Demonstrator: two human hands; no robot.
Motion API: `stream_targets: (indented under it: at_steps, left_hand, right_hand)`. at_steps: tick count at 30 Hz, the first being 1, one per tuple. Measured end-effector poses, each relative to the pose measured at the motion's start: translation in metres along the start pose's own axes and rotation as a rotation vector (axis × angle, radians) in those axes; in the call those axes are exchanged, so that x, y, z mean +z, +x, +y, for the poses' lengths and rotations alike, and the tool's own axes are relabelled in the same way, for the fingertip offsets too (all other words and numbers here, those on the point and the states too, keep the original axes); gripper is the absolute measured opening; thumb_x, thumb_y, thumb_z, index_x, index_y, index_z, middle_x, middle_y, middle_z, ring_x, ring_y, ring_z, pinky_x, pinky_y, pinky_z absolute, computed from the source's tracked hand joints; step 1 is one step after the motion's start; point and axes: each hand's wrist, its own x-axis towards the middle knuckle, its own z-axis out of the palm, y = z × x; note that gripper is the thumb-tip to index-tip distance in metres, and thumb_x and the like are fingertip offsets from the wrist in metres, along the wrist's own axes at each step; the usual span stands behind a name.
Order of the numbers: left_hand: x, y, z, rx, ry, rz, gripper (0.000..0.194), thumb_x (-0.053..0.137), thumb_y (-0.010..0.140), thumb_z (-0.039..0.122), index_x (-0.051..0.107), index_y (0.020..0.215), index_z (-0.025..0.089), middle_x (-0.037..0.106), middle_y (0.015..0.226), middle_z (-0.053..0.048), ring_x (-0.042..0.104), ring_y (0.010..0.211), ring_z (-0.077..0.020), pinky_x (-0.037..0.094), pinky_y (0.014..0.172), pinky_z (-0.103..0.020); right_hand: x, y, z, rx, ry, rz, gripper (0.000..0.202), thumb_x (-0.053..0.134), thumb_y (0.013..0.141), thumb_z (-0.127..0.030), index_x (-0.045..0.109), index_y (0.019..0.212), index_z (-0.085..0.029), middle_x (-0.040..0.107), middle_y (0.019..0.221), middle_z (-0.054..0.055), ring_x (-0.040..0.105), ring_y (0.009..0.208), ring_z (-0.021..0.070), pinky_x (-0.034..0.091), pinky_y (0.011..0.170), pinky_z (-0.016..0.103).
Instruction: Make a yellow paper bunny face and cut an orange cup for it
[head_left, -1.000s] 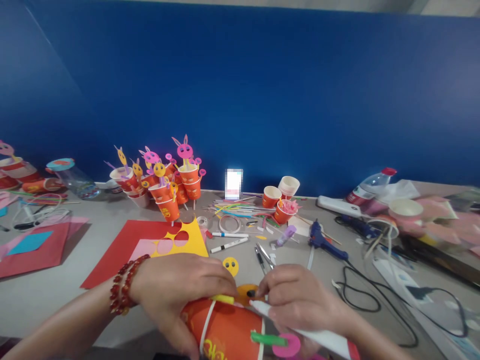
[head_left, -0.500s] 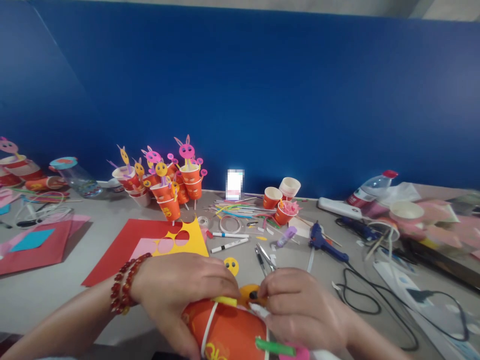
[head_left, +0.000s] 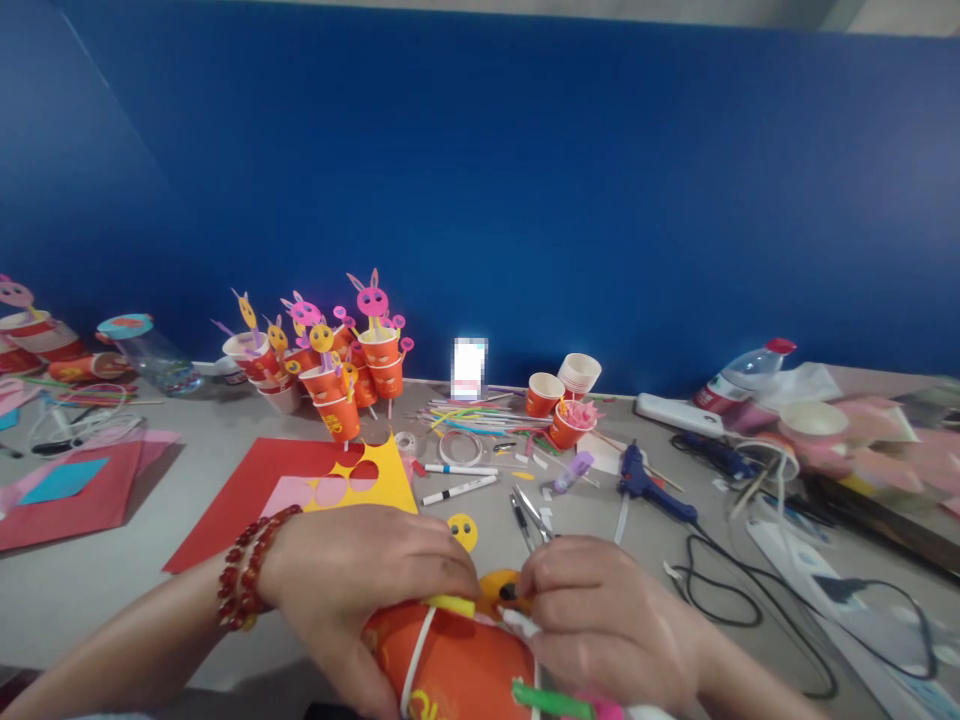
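My left hand is wrapped around an orange paper cup lying on its side near the bottom edge. White rims and a yellow strip show on the cup; a green strip with a pink piece sticks out at its lower right. Beyond the cup is a yellow-orange paper face with a dark eye, partly covered by my fingers. My right hand is closed around a white marker, its tip at the face's lower edge. A yellow smiley disc lies just beyond my hands.
Scissors, two markers and a blue glue gun with a black cord lie ahead. Decorated cup figures stand back left, near red and yellow paper. Stacked cups and a bottle are farther back.
My right hand and the marker have shifted very slightly against the paper face. The pink piece by the green strip has turned a little. My left hand stays on the cup.
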Motion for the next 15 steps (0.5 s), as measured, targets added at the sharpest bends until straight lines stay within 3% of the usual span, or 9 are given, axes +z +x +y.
stream_targets:
  at_steps: [15]
  left_hand:
    - [-0.0006,-0.0004,0.002,-0.011,0.005,-0.004,0.083,0.074,0.071,0.062,0.044,0.135,0.018,0.065,0.115,-0.018,0.067,0.096,-0.0305,0.055,0.082,-0.037]
  right_hand:
    - [-0.0019,0.0024,-0.0027,0.022,-0.024,-0.04,0.045,0.029,0.106,-0.018,0.066,0.08,-0.016,0.062,0.064,0.005,0.057,0.07,0.0193,0.046,0.064,0.031]
